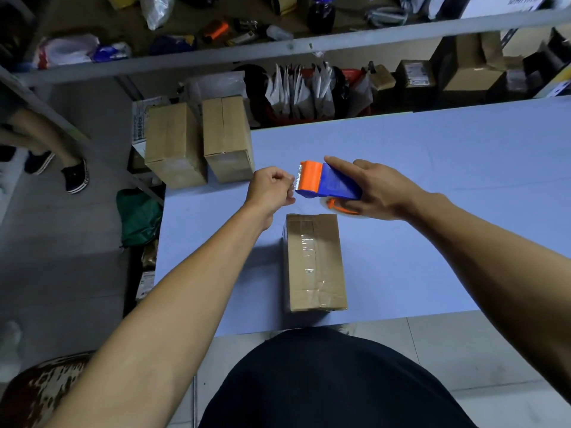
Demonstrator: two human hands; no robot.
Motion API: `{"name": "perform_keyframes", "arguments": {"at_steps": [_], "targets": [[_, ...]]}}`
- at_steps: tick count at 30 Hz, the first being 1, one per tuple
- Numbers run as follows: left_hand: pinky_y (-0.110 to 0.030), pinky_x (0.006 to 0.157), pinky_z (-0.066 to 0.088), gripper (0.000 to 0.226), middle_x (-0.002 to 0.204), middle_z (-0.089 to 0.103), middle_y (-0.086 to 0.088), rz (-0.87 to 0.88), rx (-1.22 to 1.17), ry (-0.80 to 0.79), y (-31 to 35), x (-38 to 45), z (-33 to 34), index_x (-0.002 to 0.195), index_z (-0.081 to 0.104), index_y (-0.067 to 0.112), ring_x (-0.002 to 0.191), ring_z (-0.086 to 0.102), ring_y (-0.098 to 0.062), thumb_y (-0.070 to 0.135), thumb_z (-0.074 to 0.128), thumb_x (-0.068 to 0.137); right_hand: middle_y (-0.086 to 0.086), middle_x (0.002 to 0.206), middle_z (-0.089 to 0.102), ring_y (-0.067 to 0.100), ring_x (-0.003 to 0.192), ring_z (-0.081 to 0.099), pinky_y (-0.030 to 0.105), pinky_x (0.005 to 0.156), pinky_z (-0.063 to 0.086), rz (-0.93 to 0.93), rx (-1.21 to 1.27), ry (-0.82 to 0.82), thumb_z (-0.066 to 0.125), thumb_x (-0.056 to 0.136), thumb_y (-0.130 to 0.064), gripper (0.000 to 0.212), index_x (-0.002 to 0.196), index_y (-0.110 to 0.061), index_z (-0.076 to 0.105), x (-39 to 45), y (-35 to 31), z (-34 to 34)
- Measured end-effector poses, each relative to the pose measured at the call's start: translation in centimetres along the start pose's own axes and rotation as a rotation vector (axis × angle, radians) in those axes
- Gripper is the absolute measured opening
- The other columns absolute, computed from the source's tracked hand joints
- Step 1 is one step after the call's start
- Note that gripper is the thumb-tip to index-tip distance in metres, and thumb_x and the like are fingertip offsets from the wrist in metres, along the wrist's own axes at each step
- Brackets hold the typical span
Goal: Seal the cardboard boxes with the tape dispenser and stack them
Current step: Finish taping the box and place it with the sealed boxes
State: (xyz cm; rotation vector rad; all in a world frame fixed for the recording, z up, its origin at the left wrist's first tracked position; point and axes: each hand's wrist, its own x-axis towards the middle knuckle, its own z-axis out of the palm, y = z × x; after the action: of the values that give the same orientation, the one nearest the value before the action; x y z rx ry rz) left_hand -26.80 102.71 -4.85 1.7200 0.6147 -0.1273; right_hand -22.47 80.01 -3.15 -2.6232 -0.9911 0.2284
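A cardboard box lies lengthwise on the blue table in front of me, with clear tape along its top seam. My right hand grips the orange and blue tape dispenser in the air just beyond the box. My left hand has its fingers curled and pinches at the dispenser's front edge, where the tape end comes out. Two taped cardboard boxes stand side by side at the table's far left corner.
A grey metal shelf rail crosses above the table, with bags and bottles on it. Behind the table are white mailer bags and more cartons. Another person's feet stand at the left. A green bag lies beside the table.
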Motion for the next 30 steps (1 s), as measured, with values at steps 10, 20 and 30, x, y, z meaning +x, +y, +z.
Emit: {"name": "perform_keyframes", "arguments": {"at_steps": [10, 20, 30], "targets": [[-0.036, 0.065, 0.062, 0.010, 0.077, 0.056, -0.003, -0.051, -0.047, 0.016, -1.5, -0.7, -1.6, 0.091, 0.062, 0.009, 0.067, 0.054, -0.011, 0.007, 0.055, 0.098, 0.005, 0.105, 0.057, 0.026, 0.085, 0.055, 0.033, 0.073, 0.043, 0.026, 0.031, -0.023, 0.067, 0.087, -0.053, 0.079, 0.153, -0.032, 0.029, -1.5, 1.7, 0.9], [-0.030, 0.060, 0.058, 0.010, 0.084, 0.062, -0.002, -0.064, 0.100, -0.082, -3.2, -0.3, -2.6, 0.099, 0.062, 0.009, 0.070, 0.055, -0.013, 0.017, 0.056, 0.100, 0.003, 0.112, 0.060, 0.024, 0.091, 0.056, 0.032, 0.077, 0.045, 0.057, -0.025, -0.070, 0.065, 0.087, -0.054, 0.080, 0.153, -0.033, 0.026, -2.8, 2.5, 1.7], [-0.037, 0.068, 0.061, 0.015, 0.078, 0.054, -0.004, -0.035, 0.070, -0.030, -4.5, -0.2, -3.0, 0.088, 0.056, 0.011, 0.067, 0.053, -0.014, 0.013, 0.052, 0.102, -0.001, 0.102, 0.055, 0.022, 0.084, 0.052, 0.030, 0.072, 0.038, 0.097, -0.020, -0.081, 0.065, 0.087, -0.053, 0.078, 0.153, -0.033, 0.029, -4.5, 1.5, 1.8]]}}
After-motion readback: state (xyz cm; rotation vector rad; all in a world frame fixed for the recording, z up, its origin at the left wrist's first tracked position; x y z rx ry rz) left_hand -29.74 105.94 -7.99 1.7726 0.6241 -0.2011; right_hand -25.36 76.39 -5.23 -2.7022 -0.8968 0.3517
